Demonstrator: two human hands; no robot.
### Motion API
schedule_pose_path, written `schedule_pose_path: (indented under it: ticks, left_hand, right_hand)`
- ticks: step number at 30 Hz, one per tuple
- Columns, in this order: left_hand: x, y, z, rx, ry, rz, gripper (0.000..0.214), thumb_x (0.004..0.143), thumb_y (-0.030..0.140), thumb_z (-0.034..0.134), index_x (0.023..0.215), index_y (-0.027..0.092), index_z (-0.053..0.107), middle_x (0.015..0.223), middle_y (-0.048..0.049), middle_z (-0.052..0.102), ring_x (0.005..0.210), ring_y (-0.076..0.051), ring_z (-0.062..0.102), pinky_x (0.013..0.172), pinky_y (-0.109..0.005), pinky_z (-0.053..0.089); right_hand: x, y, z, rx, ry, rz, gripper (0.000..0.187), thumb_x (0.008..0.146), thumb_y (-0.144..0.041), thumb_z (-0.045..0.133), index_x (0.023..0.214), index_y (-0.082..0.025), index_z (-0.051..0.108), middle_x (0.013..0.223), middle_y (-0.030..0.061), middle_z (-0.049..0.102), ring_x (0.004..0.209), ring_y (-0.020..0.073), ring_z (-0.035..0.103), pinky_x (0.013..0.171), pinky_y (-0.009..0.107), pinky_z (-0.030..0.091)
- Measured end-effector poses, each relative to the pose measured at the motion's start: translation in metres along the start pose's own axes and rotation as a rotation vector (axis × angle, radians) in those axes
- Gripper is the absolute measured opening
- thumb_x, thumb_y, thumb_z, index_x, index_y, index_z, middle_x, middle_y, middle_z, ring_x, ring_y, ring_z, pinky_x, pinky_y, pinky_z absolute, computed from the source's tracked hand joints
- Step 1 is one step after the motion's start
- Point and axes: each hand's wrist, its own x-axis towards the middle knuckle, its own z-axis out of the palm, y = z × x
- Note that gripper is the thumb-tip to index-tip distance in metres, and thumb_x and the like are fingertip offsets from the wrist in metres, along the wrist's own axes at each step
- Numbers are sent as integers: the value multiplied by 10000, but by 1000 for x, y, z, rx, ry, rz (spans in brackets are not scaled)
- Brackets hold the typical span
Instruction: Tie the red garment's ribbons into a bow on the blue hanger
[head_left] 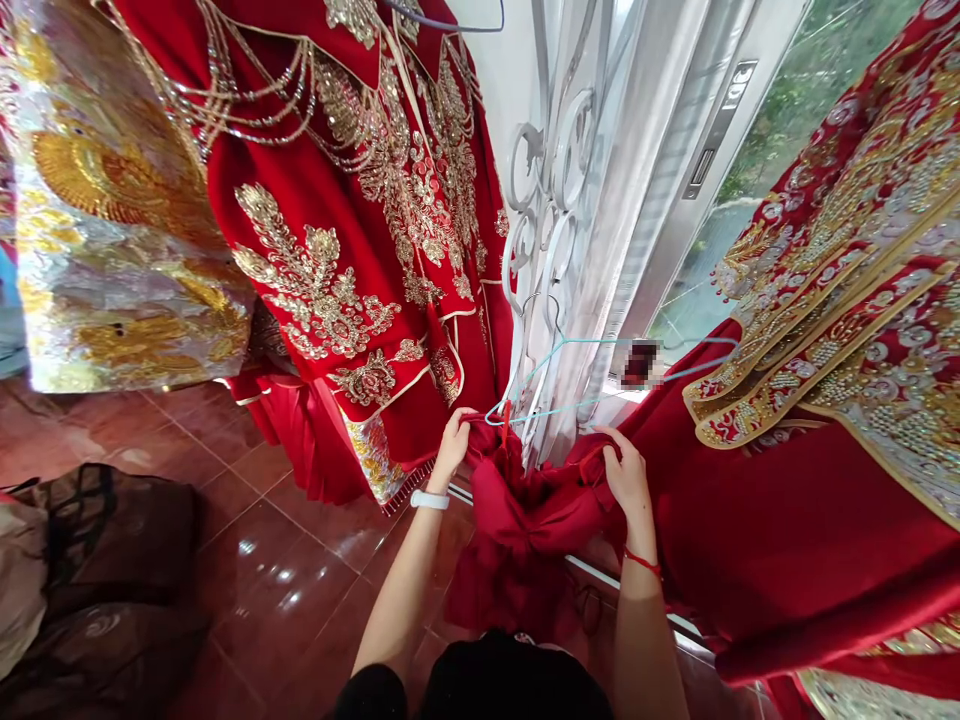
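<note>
A dark red garment [517,520], perhaps a skirt, is bunched between my two hands and droops in folds toward the floor. My left hand [454,442] grips its top edge near the lower left corner of a light blue wire hanger [564,342]. On the other side, my right hand [626,470] is closed on the opposite part of the same edge. A short red strap loops over the hanger's left end. The hanger's hook rests against the white scrolled metalwork [555,190]. Some fingertips are hidden in the cloth.
At left hangs a red jacket [300,250] with gold embroidery, beside a white-and-gold garment [127,250]. A beaded red-and-gold costume [840,330] hangs at right by the window frame [697,150]. Dark bags [112,570] lie on the tiled floor [292,600].
</note>
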Motion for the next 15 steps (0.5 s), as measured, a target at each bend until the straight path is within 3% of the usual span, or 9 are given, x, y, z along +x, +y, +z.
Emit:
schedule_pose_path:
  ticks: [3, 7, 9, 11, 13, 15]
  left_hand:
    - [-17, -1, 7, 49, 74, 42, 288, 775, 115, 436, 1000, 194, 596, 1079, -84, 665, 1053, -222, 622, 1000, -399, 455]
    - [-29, 35, 29, 249, 160, 220, 398, 749, 225, 675, 1142, 229, 608, 1193, -96, 626, 1150, -282, 549, 1034, -422, 391]
    - [-24, 48, 39, 222, 90, 218, 287, 768, 252, 688, 1050, 219, 644, 1072, -82, 661, 1027, -266, 586, 956, -389, 413]
    - [-15, 50, 42, 71, -59, 162, 120, 803, 283, 666, 886, 198, 653, 872, -47, 654, 834, -211, 588, 835, -336, 431]
    - [-6, 43, 40, -172, -226, 51, 191, 798, 360, 684, 770, 180, 624, 717, -9, 589, 685, -159, 529, 718, -293, 425]
    - [1, 32, 36, -421, -301, -99, 321, 767, 469, 707, 724, 168, 605, 662, 4, 550, 621, -134, 481, 643, -275, 414]
  right_hand:
    - [0, -4, 3, 14, 31, 3, 416, 786, -284, 388, 1006, -165, 720, 1098, 135, 741, 1043, 279, 667, 985, 450, 487]
    - [-2, -13, 5, 39, 57, -20, 402, 801, -276, 390, 1011, -160, 713, 1109, 143, 734, 1041, 275, 662, 995, 451, 478]
    - [-4, -16, 5, 51, 45, -35, 401, 807, -277, 392, 1019, -160, 711, 1111, 144, 733, 1048, 273, 660, 999, 450, 475]
    - [-7, -16, 3, 59, 40, -40, 393, 807, -282, 399, 1011, -163, 713, 1099, 141, 736, 1047, 272, 661, 996, 448, 478]
    - [-9, -14, -1, 58, 44, -37, 380, 805, -283, 404, 991, -170, 715, 1079, 135, 743, 1035, 271, 666, 986, 446, 486]
    - [-10, -11, -4, 53, 50, -35, 374, 802, -280, 406, 977, -175, 718, 1065, 128, 747, 1022, 268, 671, 978, 444, 492]
